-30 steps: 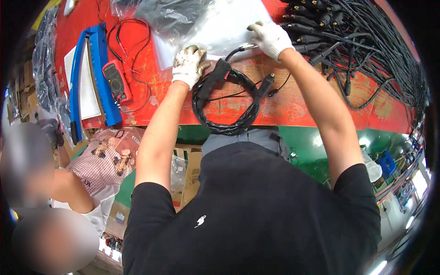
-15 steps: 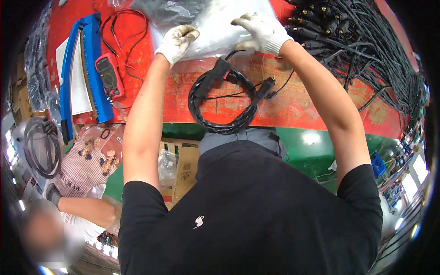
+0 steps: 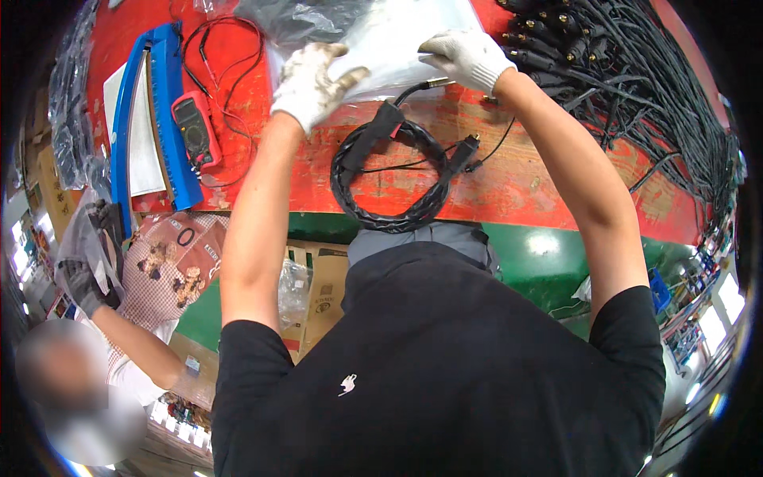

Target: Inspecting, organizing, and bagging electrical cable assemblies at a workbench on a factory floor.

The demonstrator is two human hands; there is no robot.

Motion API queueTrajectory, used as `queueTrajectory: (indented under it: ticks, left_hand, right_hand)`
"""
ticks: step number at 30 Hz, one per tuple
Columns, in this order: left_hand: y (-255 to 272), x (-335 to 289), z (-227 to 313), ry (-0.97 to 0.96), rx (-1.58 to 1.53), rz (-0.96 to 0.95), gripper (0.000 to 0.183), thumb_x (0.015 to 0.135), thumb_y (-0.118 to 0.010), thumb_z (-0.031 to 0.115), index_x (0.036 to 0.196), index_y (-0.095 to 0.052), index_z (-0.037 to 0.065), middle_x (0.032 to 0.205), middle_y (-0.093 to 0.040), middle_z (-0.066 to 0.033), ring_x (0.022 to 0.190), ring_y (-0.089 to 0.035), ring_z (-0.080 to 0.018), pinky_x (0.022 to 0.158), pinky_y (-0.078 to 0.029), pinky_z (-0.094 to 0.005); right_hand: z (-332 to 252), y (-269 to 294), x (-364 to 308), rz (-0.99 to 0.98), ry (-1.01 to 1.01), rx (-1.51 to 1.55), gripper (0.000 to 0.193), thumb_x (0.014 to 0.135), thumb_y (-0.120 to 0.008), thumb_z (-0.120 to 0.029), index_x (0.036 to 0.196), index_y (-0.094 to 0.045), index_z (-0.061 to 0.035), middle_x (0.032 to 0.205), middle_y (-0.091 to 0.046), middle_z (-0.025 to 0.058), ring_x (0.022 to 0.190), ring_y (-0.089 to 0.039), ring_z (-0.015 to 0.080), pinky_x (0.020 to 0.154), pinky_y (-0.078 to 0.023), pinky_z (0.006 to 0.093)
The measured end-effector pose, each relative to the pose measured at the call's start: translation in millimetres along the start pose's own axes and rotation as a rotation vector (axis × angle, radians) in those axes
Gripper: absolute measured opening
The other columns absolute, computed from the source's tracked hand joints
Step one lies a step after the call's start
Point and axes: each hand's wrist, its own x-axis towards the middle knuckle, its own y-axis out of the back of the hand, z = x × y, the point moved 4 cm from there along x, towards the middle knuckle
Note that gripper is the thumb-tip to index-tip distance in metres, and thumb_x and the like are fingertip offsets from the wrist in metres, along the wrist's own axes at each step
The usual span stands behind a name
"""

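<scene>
Cable (image 3: 389,221), coiled: lying on red table (image 3: 548,183), nearest us. Clear bags (image 3: 389,41): lying beyond. We are holding left hand (image 3: 311,83) spread, right hand (image 3: 469,58) bent beside the bags; whether pinching, we cannot tell.

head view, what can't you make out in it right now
All in the head view:
Right hand: its own back hides the palm, so its grip, if any, can't be told.
Clear plastic bags: cut off by the top edge, partly covered by dark plastic.
Black cable pile: overlapping cables hide one another, so no count.
Red multimeter: markings too small to read.
Co-worker's head: blurred.
</scene>
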Motion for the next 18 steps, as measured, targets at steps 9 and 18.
queueTrajectory:
  ticks: [9,18]
  left_hand:
    - [-40,5,36,0.069,-0.041,-0.042,0.042,0.088,-0.07,0.043,0.112,-0.074,0.008,0.107,-0.073,-0.0149,0.1,-0.069,-0.0301,0.093,-0.051,-0.0415]
    - [-42,8,25,0.219,-0.194,-0.171,0.041,0.081,-0.081,0.041,0.097,-0.073,0.004,0.092,-0.074,-0.0165,0.086,-0.07,-0.0269,0.08,-0.053,-0.0381]
  right_hand:
    - [-2,-2,16,-0.171,-0.234,0.086,0.033,0.087,-0.073,-0.033,0.101,-0.073,-0.0038,0.095,-0.073,0.0159,0.086,-0.069,0.03,0.08,-0.053,0.0379]
    - [-18,4,7,-0.181,-0.15,0.119,0.037,0.091,-0.065,-0.038,0.106,-0.073,-0.0059,0.1,-0.072,0.0153,0.091,-0.068,0.0323,0.083,-0.053,0.0417]
